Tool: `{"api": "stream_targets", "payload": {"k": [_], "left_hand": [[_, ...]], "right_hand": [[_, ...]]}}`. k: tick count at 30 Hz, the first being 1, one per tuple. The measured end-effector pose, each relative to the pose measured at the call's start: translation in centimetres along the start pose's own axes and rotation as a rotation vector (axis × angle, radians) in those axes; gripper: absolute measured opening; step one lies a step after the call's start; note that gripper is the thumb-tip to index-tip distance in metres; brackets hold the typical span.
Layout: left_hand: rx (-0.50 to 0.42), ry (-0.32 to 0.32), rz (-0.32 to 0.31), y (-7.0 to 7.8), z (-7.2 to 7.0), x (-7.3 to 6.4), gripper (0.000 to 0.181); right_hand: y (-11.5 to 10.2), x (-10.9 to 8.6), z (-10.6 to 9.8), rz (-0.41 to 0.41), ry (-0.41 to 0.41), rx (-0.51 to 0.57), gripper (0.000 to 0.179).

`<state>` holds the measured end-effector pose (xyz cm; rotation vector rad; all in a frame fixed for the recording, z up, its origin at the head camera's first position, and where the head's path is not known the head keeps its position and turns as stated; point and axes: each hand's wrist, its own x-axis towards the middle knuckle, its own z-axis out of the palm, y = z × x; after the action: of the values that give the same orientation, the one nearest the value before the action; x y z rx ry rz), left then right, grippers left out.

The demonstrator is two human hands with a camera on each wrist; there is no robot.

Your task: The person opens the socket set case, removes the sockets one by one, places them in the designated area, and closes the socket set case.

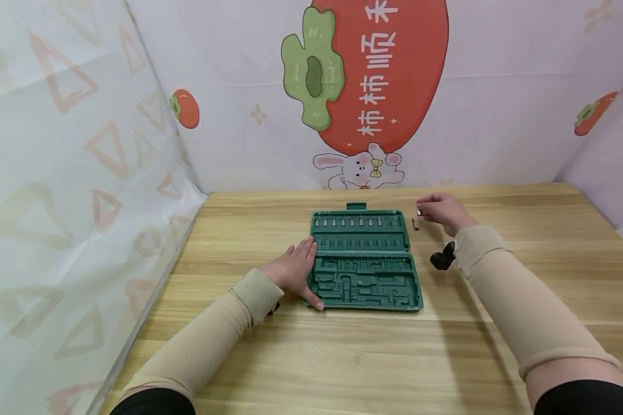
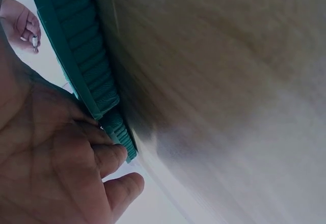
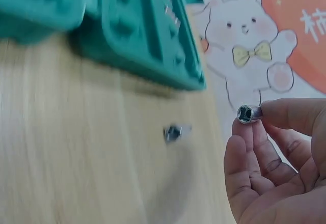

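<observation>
A green socket-set case (image 1: 360, 236) lies unfolded on the table, with a row of small metal sockets (image 1: 351, 222) in its far half. My left hand (image 1: 293, 270) rests against the case's left edge, fingers and thumb spread. In the left wrist view its fingers touch the ribbed green side (image 2: 84, 46). To the right of the case, my right hand (image 1: 443, 211) is raised and pinches a metal socket (image 3: 245, 114) between thumb and fingers, its square opening facing the right wrist camera. Another socket (image 1: 415, 224) lies on the table between case and right hand.
The wooden table (image 1: 342, 363) extends around the case. A printed curtain (image 1: 239, 144) stands behind the table's far edge, and a white sheet (image 1: 83, 230) hangs along the left. Moulded slots fill the near half of the case. A black wrist device (image 1: 443, 257) sits below the right wrist.
</observation>
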<state>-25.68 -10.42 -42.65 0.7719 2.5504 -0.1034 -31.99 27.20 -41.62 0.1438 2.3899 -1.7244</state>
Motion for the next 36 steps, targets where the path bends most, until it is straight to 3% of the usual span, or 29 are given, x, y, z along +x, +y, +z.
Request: {"api": "stream_targets", "payload": {"k": [11, 20, 36], "left_hand": [[-0.012, -0.001, -0.002, -0.1, 0.0, -0.1, 0.146], [-0.016, 0.005, 0.001, 0.0, 0.0, -0.2, 0.145], [-0.016, 0.007, 0.010, 0.0, 0.2, -0.1, 0.145]], "right_hand": [[1.8, 0.8, -0.8, 0.071, 0.010, -0.228, 0.042], [2.3, 0.7, -0.5, 0.073, 0.012, -0.242, 0.036], [2.7, 1.1, -0.3, 0.066, -0.012, -0.359, 0.038]]}}
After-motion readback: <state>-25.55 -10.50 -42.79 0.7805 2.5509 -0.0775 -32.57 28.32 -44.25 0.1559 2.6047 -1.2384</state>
